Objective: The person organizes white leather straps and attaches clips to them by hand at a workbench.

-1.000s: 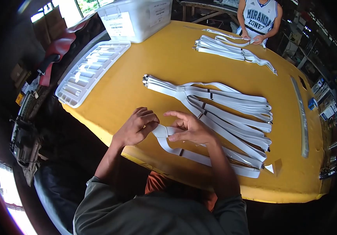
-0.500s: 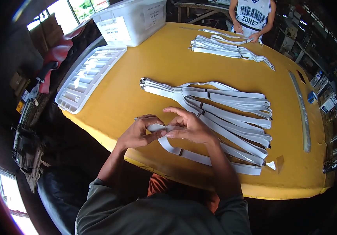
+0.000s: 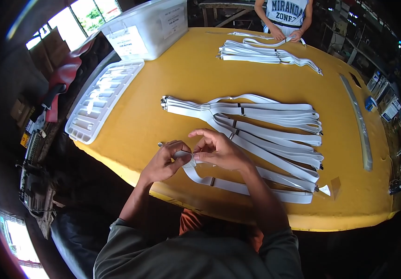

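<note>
In the head view, my left hand (image 3: 164, 162) is closed on one end of a pair of white suspenders (image 3: 230, 185), close to the table's near edge. My right hand (image 3: 220, 149) meets it from the right, its thumb and fingertips pinching the same strap end. The exact fold between the fingers is partly hidden. From my hands the strap curves down and runs right, with a dark slider on it. Just beyond lies a bundle of white suspenders (image 3: 265, 116), metal clips gathered at its left end and looped straps fanned to the right.
A yellow-covered table (image 3: 163, 79) carries everything. A white plastic bin (image 3: 149, 32) and its ribbed lid (image 3: 100, 100) stand at the left. Another suspenders bundle (image 3: 261, 53) lies at the far side before a person (image 3: 285, 18) handling a strap. A long flat bar (image 3: 356, 121) lies right.
My fingers have shifted along the strap end, turning it so a rough whitish patch shows between them. The view has shifted slightly. Across the table, the other person's hands have come closer together.
</note>
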